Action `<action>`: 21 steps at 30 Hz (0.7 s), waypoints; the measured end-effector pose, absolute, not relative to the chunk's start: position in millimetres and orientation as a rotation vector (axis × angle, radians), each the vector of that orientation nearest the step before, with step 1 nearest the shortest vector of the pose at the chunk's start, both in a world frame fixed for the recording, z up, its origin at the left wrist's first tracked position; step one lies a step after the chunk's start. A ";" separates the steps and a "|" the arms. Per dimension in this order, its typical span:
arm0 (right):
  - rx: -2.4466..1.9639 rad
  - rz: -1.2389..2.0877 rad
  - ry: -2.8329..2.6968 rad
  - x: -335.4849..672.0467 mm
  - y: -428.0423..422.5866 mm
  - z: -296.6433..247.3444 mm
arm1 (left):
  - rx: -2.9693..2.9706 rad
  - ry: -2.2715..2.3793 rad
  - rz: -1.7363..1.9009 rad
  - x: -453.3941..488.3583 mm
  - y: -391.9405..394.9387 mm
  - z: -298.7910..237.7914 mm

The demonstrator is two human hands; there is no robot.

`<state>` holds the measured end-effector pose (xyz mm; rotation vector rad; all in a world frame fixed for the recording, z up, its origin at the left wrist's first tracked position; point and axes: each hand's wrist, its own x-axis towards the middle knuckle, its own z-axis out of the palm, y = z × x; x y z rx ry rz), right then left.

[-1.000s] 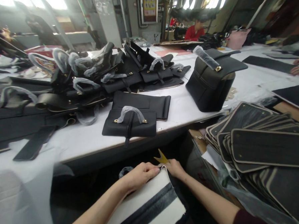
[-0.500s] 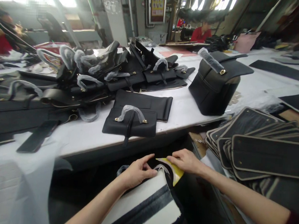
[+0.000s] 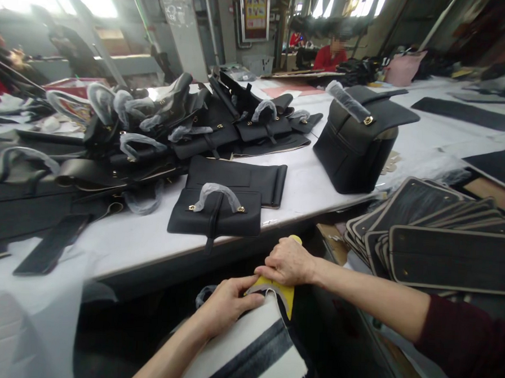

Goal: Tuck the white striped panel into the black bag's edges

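Note:
Below the table edge is a bag piece point(image 3: 244, 346) whose pale inner side faces up, with a broad black stripe and a dark edge. My left hand point(image 3: 229, 300) is closed on its far end, thumb on top and index finger stretched along the edge. My right hand point(image 3: 289, 261) is closed over a yellow piece point(image 3: 288, 301) with a curved, pale grey inner edge. That piece sits against the far end of the bag piece, close to my left fingertips. A rounded yellow end also shows above my right knuckles. My palm hides its middle.
On the white table point(image 3: 135, 245) lie a flat black bag part point(image 3: 215, 212) with a wrapped handle, a heap of similar parts point(image 3: 132, 143) and an upright black bag point(image 3: 354, 143). Black panels point(image 3: 452, 256) are stacked at right. A person in red point(image 3: 329, 57) sits far back.
My right hand has moved left and turned over the yellow piece, bringing it against the bag piece's end beside my left fingers. The view has shifted slightly.

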<state>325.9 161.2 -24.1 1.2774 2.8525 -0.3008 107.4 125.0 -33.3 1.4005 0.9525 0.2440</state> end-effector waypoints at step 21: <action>1.242 -0.199 2.795 320.7 147.5 -23.8 | 1.798 0.980 0.127 109.7 122.0 -22.7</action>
